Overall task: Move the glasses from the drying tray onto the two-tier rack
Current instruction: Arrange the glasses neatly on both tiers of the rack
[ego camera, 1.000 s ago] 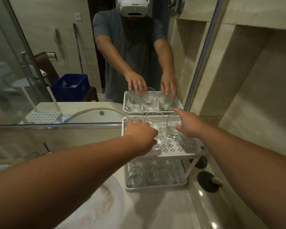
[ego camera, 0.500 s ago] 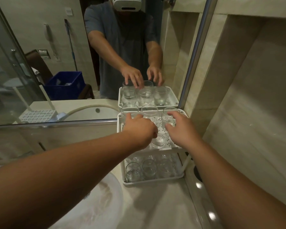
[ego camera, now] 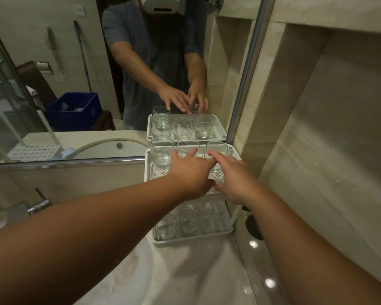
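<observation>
The fingers (ego camera: 186, 155) of the left hand (ego camera: 190, 175) reach forward, straight and slightly spread, over the top tier of the white two-tier rack (ego camera: 149, 172), with the tips at the glasses (ego camera: 187, 146) in the back row. Just beside them to the right, the right hand (ego camera: 235, 179) stretches its index finger out towards the rightmost glass (ego camera: 217, 148); whether its other fingers are curled on anything I cannot tell, since the back of the hand hides them. The two hands touch or nearly touch at the knuckles.

Under the fingers, the top tier is a perforated white tray with three glasses upright along its far edge. Below the hands, the lower tier (ego camera: 194, 237) carries more clear glasses, packed close together.

The rack stands on a pale, glossy stone worktop (ego camera: 207, 271), pushed against a wall mirror (ego camera: 53, 62) beyond the fingertips, which repeats the rack, the glasses and the person reaching. Left of the forearms lie the rim of a white basin (ego camera: 128, 278) and a chrome tap (ego camera: 36, 205). Right of the hands rises a beige tiled wall (ego camera: 328, 128) with a recess. The mirror also shows a blue crate (ego camera: 75, 108) and a glass shower panel.
</observation>
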A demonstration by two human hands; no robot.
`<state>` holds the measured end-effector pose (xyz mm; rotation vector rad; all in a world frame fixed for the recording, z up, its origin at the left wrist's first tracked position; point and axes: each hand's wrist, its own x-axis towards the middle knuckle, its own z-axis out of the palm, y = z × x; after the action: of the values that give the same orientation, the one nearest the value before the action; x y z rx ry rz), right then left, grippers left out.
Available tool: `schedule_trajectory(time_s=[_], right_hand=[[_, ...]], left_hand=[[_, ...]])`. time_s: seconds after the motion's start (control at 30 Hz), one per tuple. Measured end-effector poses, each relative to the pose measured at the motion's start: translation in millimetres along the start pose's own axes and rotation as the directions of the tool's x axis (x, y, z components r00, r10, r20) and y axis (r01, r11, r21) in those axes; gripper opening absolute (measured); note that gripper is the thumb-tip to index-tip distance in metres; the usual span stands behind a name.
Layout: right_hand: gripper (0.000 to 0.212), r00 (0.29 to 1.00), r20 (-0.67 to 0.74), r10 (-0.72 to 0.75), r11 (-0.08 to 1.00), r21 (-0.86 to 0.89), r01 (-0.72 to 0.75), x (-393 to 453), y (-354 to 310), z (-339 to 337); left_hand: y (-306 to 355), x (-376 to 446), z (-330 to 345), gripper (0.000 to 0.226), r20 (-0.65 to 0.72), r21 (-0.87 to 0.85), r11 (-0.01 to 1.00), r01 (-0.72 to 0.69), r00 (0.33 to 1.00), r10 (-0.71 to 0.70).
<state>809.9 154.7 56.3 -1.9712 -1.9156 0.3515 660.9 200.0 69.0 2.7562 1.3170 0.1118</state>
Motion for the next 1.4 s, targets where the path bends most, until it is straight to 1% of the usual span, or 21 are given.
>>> schedule_trajectory(time_s=[0.07, 0.17, 0.23, 0.3, 0.37, 0.47, 0.6, 0.7, 0.8, 0.97, 1.03, 1.1, 1.2, 1.27, 1.4], right_hand=[[0.09, 0.999, 0.004, 0.035, 0.998, -0.054, -0.035, 2.4, -0.3, 1.4], [0.089, 0.995, 0.013, 0.098, 0.985, -0.146, -0.095, 6.7, -1.5, 1.2], [0.088, 0.989, 0.019, 0.147, 0.972, -0.189, -0.141, 8.5, -0.6, -1.2], [0.082, 0.982, 0.016, 0.189, 0.95, -0.257, -0.179, 9.6, 1.7, -5.0], [0.077, 0.976, 0.003, 0.219, 0.925, -0.319, -0.206, 9.7, 4.4, -8.0], [0.075, 0.97, -0.001, 0.244, 0.906, -0.356, -0.228, 9.6, 7.7, -11.0], [0.073, 0.967, 0.027, 0.254, 0.901, -0.369, -0.226, 11.2, 8.5, -13.2], [0.072, 0.962, 0.057, 0.269, 0.896, -0.38, -0.228, 13.8, 8.3, -15.8], [0.07, 0.963, 0.029, 0.268, 0.909, -0.339, -0.243, 14.9, 6.5, -16.4], [0.067, 0.985, -0.067, 0.157, 0.96, -0.224, -0.168, 21.7, -3.6, -14.7], [0.068, 0.989, -0.09, 0.118, 0.976, -0.173, -0.133, 28.9, -8.7, -16.7], [0.069, 0.991, -0.094, 0.1, 0.981, -0.16, -0.114, 38.5, -11.7, -19.8], [0.071, 0.992, -0.03, 0.12, 0.978, -0.166, -0.123, 56.7, -12.1, -25.9], [0.073, 0.99, 0.028, 0.138, 0.977, -0.169, -0.131, 68.9, -11.2, -29.6], [0.077, 0.986, 0.095, 0.137, 0.98, -0.16, -0.12, 84.1, -8.1, -31.4]], left_hand=[[-6.4, -3.3, -3.2, 0.064, -0.044, 0.05, 0.999, 0.009, 0.999, -0.006], [-24.5, -9.1, -11.3, 0.053, -0.111, 0.121, 0.989, 0.089, 0.991, -0.075], [-39.0, -14.6, -14.2, 0.05, -0.13, 0.15, 0.979, 0.134, 0.985, -0.115], [-52.2, -21.4, -15.8, 0.054, -0.137, 0.154, 0.975, 0.162, 0.98, -0.141], [-62.9, -27.9, -16.6, 0.063, -0.13, 0.151, 0.971, 0.187, 0.977, -0.168], [-74.0, -35.5, -14.9, 0.075, -0.094, 0.121, 0.969, 0.218, 0.974, -0.207], [-81.2, -44.2, -10.0, 0.083, -0.052, 0.056, 0.975, 0.213, 0.976, -0.21], [-83.4, -45.5, -8.1, 0.078, -0.062, -0.025, 0.976, 0.215, 0.974, -0.216], [-84.6, -42.3, -7.2, 0.077, -0.082, -0.059, 0.973, 0.224, 0.97, -0.228], [-77.2, -34.0, -3.2, 0.08, -0.096, -0.068, 0.979, 0.194, 0.975, -0.199], [-70.1, -30.1, -1.2, 0.081, -0.096, -0.101, 0.978, 0.185, 0.976, -0.194], [-63.0, -26.0, 0.9, 0.081, -0.101, -0.124, 0.976, 0.176, 0.977, -0.189], [-54.8, -21.6, 5.5, 0.079, -0.114, -0.176, 0.969, 0.171, 0.975, -0.193], [-51.0, -19.6, 8.6, 0.079, -0.12, -0.232, 0.96, 0.158, 0.974, -0.19], [-47.2, -14.9, 13.5, 0.083, -0.113, -0.346, 0.93, 0.12, 0.979, -0.168]])
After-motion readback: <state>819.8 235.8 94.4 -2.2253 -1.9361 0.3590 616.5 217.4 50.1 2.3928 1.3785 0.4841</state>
